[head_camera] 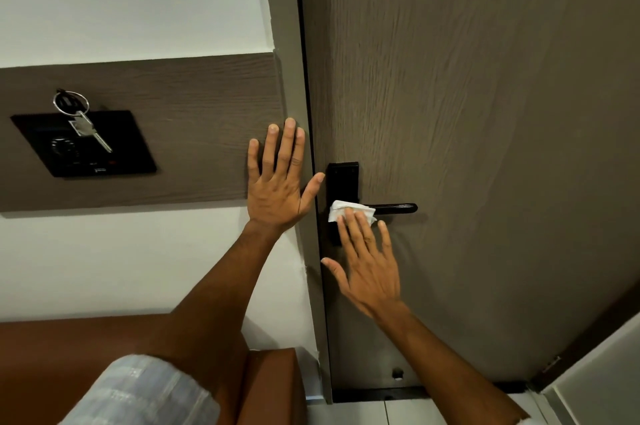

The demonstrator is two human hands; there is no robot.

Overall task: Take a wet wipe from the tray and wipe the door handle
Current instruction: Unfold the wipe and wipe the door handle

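A black lever door handle (398, 208) sticks out to the right from a black backplate (343, 179) on the brown wooden door (485, 113). A white wet wipe (341, 210) lies against the base of the handle and the backplate. My right hand (367, 265) presses the wipe there with flat, spread fingers; only the fingertips touch it. My left hand (278, 179) rests flat and open on the brown wall panel and door frame just left of the handle, holding nothing. No tray is in view.
A black wall switch panel (83, 144) with a key on a ring (81, 120) hangs at the left on the brown wall panel. An orange-brown seat (104, 348) stands below at the left. The tiled floor (415, 410) shows under the door.
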